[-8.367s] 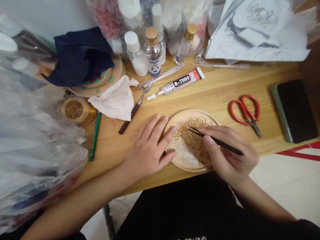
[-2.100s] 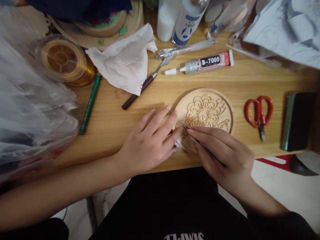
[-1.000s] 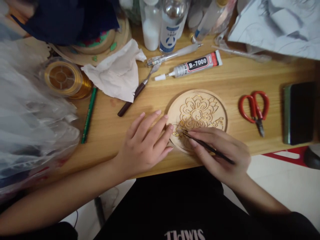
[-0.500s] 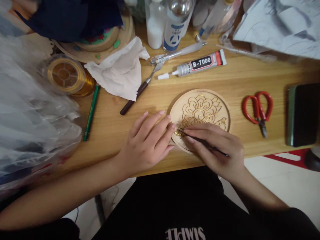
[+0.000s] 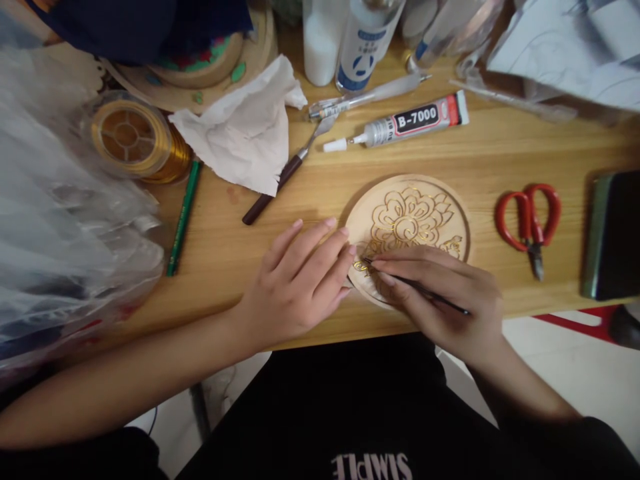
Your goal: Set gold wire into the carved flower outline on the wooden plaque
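A round wooden plaque (image 5: 453,200) lies near the table's front edge, with a flower pattern outlined in gold wire (image 5: 407,227). My left hand (image 5: 300,283) rests flat at its left rim, fingers spread, fingertips touching the edge. In a pinch, my right hand (image 5: 447,290) holds slim black tweezers (image 5: 435,297). Their tips meet a small gold curl at the plaque's lower left. The right hand covers the lower right part of the pattern.
Red-handled cutters (image 5: 530,223) and a phone (image 5: 613,237) lie at right. Behind are a B-7000 glue tube (image 5: 417,123), a pen (image 5: 370,97), bottles (image 5: 363,50), a palette knife (image 5: 275,190) and crumpled tissue (image 5: 245,133). A gold wire spool (image 5: 135,140) and green pencil (image 5: 183,220) stand left.
The camera view has shifted slightly, so the table items appear a little further right. Both hands keep nearly the same pose at the plaque, the tweezer tips still at the lower-left curl.
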{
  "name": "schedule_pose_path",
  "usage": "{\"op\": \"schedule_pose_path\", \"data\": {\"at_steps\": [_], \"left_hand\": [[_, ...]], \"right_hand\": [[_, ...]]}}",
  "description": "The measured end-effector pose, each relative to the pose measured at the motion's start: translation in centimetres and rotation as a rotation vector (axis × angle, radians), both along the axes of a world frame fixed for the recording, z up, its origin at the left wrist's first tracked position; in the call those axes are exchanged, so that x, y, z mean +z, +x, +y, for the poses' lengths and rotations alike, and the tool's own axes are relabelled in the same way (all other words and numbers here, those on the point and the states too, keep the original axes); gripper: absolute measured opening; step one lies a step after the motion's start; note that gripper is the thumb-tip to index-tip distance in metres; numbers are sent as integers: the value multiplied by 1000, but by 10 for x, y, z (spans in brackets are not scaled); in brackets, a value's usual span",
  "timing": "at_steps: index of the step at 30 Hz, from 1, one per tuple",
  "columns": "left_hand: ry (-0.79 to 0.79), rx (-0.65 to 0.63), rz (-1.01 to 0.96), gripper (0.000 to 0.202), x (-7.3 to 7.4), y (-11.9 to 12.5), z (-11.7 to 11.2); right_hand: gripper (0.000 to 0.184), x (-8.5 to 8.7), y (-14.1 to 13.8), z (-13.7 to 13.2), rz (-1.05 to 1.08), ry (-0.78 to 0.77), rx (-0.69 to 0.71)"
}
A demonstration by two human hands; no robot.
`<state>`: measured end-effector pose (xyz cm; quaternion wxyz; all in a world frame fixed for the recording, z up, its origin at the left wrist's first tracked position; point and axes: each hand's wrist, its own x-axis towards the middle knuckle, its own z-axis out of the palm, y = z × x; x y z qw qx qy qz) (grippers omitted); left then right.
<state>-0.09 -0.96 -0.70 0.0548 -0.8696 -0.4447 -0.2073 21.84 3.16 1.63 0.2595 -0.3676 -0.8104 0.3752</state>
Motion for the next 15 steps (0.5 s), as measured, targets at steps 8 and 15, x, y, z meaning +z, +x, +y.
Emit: {"op": "schedule_pose_path", "data": {"at_steps": [8, 15], "left_hand": [[11, -6, -10, 37, 0, 0, 0], [18, -11, -144, 29, 1, -1, 0]], "right_hand": [[27, -2, 2, -4, 40, -99, -34], [29, 2, 4, -7, 92, -82, -85]]}}
